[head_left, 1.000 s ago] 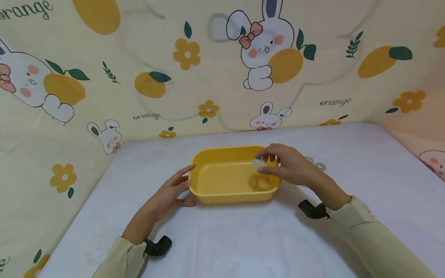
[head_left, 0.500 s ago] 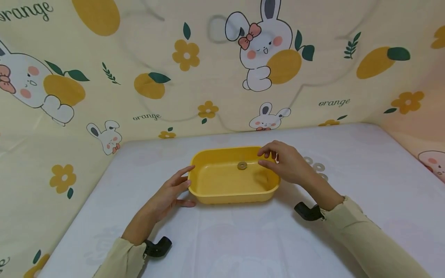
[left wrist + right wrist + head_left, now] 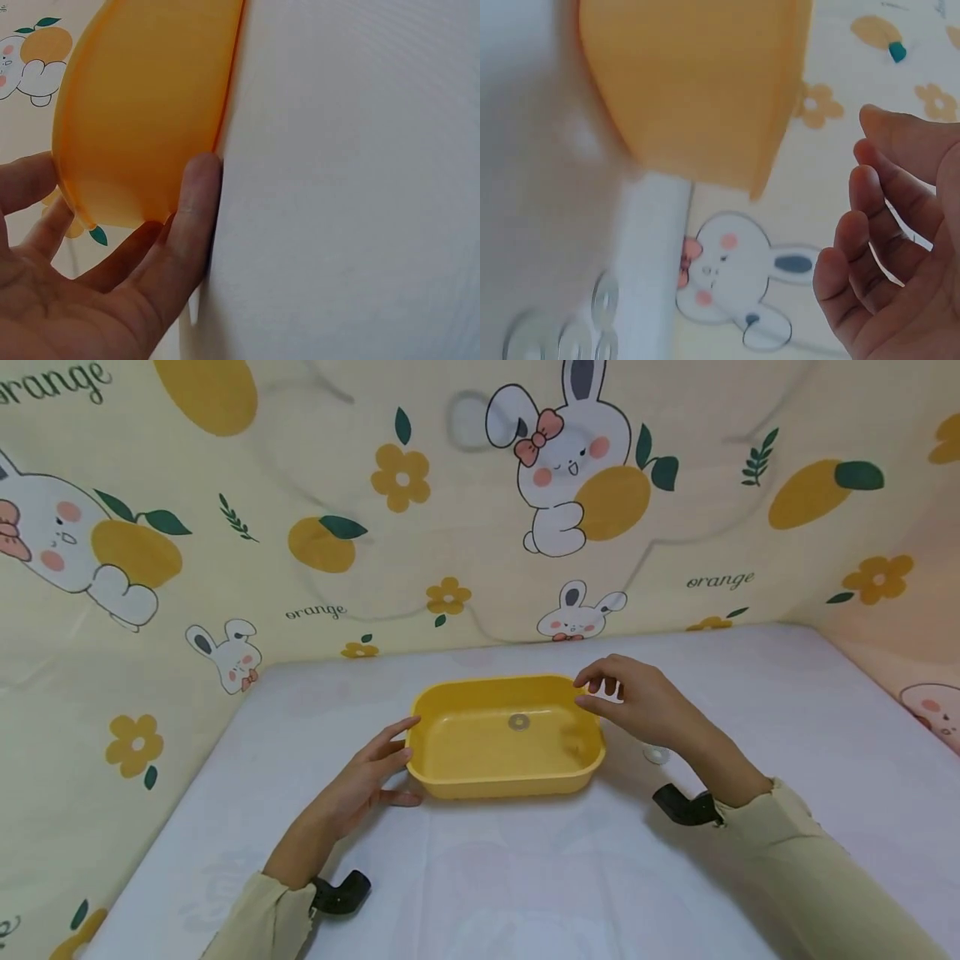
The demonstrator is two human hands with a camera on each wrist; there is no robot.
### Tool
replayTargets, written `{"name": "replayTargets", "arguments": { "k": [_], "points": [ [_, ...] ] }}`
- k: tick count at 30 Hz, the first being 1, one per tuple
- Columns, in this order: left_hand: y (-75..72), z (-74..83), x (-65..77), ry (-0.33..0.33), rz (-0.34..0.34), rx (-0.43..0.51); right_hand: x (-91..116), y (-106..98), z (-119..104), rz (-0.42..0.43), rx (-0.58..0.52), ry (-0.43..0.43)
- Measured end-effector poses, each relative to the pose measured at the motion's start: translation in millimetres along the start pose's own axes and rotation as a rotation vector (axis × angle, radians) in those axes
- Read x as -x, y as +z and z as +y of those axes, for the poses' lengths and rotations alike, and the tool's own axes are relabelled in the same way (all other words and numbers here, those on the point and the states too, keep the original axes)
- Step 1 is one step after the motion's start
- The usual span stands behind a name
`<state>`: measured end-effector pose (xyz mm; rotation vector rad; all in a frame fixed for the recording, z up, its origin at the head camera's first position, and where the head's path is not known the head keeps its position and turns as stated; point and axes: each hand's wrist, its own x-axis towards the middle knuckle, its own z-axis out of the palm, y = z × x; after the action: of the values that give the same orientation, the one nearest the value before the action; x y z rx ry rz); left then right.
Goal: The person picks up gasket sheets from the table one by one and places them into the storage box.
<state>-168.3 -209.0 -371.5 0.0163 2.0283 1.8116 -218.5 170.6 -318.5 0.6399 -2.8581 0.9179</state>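
A yellow oblong plastic basin [image 3: 480, 743] stands on the white tabletop. On its floor lies one flat ring [image 3: 518, 722], shaped like a washer. My left hand [image 3: 363, 781] steadies the basin's left end, fingertips at the rim and thumb low beside the base. In the left wrist view those relaxed fingers [image 3: 199, 187] surround the end wall. Above the basin's right rim, my right hand [image 3: 641, 702] holds nothing, its fingers loosely bent and apart from the thumb. A clear ring [image 3: 656, 754] lies on the table below that hand; several more rings [image 3: 604, 300] show in the right wrist view.
A white cloth [image 3: 510, 877] covers the table. Fabric printed with rabbits and oranges [image 3: 465, 527] rises behind it and along both sides. Both sleeved forearms carry black wrist mounts [image 3: 341, 892].
The right hand released a ring, which dropped into the basin and now lies flat on its floor. That hand then drew back to the right. The left hand stayed put.
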Motion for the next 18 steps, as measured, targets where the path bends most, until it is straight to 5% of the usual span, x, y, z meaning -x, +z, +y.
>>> {"name": "replayTargets", "arguments": {
  "k": [18],
  "points": [
    [2.7, -0.2, -0.4, -0.008, 0.025, -0.024, 48.9, -33.2, 67.2, -0.086, 0.111, 0.039]
  ]
}}
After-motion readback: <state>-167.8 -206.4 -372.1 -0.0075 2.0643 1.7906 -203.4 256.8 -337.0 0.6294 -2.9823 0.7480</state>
